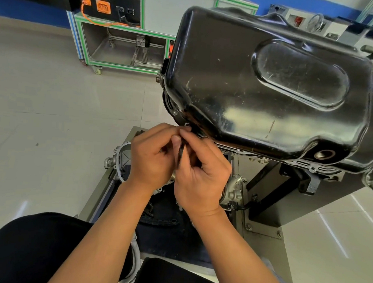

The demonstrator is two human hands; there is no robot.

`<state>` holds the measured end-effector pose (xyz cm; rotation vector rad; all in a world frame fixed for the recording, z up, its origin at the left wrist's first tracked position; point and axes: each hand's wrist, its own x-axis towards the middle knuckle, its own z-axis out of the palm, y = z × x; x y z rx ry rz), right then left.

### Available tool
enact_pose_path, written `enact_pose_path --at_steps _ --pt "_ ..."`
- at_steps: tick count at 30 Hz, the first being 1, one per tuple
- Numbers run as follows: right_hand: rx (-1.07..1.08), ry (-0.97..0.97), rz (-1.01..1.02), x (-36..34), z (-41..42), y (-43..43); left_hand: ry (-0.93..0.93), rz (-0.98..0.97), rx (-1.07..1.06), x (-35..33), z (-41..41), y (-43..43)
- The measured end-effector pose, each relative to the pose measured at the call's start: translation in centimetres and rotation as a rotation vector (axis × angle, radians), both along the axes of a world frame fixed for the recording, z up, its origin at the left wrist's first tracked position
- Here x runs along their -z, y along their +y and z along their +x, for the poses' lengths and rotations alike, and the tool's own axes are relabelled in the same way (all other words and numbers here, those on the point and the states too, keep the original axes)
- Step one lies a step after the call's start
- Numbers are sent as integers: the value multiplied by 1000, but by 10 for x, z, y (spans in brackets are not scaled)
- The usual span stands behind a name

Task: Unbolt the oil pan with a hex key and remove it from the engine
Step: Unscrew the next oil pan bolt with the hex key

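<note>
Head view, left hand point(152, 161) and right hand point(201, 180) pinching hex key point(180, 157), at oil pan point(269, 91) rim

Left of the oil pan point(258, 84), open floor point(65, 114) gives room; below it, the stand point(265, 185) and metal parts point(232, 192) crowd.

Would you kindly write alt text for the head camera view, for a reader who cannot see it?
A left hand and right hand grip a black hex key at the near-left flange of a scratched black oil pan, which sits on top of an engine. A green-framed cart stands behind.
</note>
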<state>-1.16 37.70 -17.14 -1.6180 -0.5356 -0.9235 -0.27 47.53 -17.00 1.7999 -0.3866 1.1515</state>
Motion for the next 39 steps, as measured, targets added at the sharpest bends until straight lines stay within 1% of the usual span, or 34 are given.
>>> enact_pose_path --at_steps 2,4,11,15,17,22,24,28,31,33,35,39 --pt "3 -9 -5 -2 -1 1 9 -40 -63 1 3 -2" --pt "-7 -9 -1 -2 -2 0 22 -94 -70 0 4 -4" --pt "-1 4 6 -2 -1 0 -4 5 1 0 1 -4" --pt "-7 5 -14 -2 -2 -1 27 -101 -71 -2 4 -7" --pt "-15 16 -14 -2 -3 -3 38 -129 -40 -3 4 -6" --pt "0 24 -16 -2 -1 -4 31 1 7 2 -1 -1" --pt "1 30 -11 -3 -2 -3 19 -5 -11 2 -1 -1" --pt "6 22 -13 -4 -4 -3 29 -50 -122 0 2 -3" --pt "3 4 -28 -6 -3 -6 33 -36 -77 1 2 -4" --pt "10 -14 -46 -7 -3 -6 6 16 -31 2 2 -4" --pt "13 -12 -45 -8 -3 -6 -14 25 -11 0 2 -5" --pt "-3 15 -27 -5 -4 -4 32 -81 -84 1 5 -7"
